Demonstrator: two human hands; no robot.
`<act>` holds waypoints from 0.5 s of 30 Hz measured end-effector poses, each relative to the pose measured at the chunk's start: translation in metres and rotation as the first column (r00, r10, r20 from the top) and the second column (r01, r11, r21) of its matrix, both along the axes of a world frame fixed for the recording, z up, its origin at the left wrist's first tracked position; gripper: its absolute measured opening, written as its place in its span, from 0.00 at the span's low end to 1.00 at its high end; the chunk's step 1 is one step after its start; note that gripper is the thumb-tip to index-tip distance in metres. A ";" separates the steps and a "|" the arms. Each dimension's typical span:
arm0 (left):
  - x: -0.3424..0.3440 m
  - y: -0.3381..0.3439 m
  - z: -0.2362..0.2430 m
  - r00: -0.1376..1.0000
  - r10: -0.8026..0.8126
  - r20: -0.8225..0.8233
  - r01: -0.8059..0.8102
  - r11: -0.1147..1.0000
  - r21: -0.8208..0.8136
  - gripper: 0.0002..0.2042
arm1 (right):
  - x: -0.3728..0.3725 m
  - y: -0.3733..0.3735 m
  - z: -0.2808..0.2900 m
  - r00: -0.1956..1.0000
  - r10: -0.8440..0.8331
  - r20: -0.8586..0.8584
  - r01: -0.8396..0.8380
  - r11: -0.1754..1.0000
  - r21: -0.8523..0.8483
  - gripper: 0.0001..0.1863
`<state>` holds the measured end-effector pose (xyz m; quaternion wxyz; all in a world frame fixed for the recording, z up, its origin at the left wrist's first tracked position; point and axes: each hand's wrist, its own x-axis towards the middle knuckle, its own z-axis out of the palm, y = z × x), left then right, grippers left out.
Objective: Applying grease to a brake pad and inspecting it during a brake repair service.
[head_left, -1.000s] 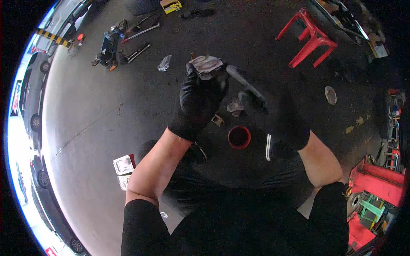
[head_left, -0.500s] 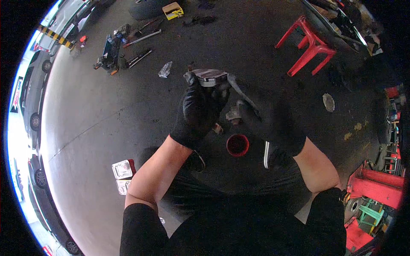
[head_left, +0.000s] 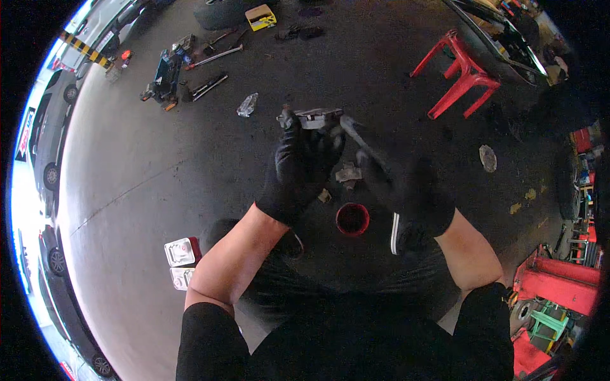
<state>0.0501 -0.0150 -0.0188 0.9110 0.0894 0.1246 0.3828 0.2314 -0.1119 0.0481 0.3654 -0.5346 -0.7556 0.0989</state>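
Observation:
In front of me my left hand, in a black glove, is closed around what looks like a brake pad. The pad sits up at the fingertips, seen nearly edge-on. My right hand, also gloved in black, is closed on a long, narrow grey tool. Its far end reaches the right end of the pad; whether they touch I cannot tell. Blur hides what kind of tool it is. Beneath the hands, a round red container with a dark inside stands on the floor. Crumpled grey scraps lie just beyond it.
A red plastic stool stands at the far right. Farther left lie a blue toolbox, long-handled tools and a yellow box. Clear crumpled plastic is on the floor. White-and-silver packs lie beside my left forearm.
The brake pad has tipped, so less of its broad face shows and it appears closer to edge-on. Both hands stay in nearly the same place, with the grey tool still beside the pad.

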 end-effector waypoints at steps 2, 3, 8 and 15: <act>-0.001 0.005 -0.001 0.997 -0.028 0.071 0.028 1.000 -0.010 0.21 | 0.014 0.008 -0.004 0.991 -0.020 0.135 0.002 0.991 0.133 0.28; -0.010 0.009 0.000 0.999 -0.003 0.041 0.002 1.000 0.017 0.22 | 0.016 0.015 -0.018 0.993 -0.016 0.115 0.004 0.994 0.107 0.28; -0.008 0.022 0.010 0.999 0.046 0.000 -0.046 0.997 0.062 0.26 | 0.053 0.031 -0.164 0.952 0.273 0.136 -0.154 0.815 -0.558 0.22; -0.019 0.032 0.002 0.999 0.024 0.025 -0.026 0.994 0.101 0.22 | -0.034 -0.010 -0.307 0.848 0.473 0.238 -0.049 0.517 -0.854 0.23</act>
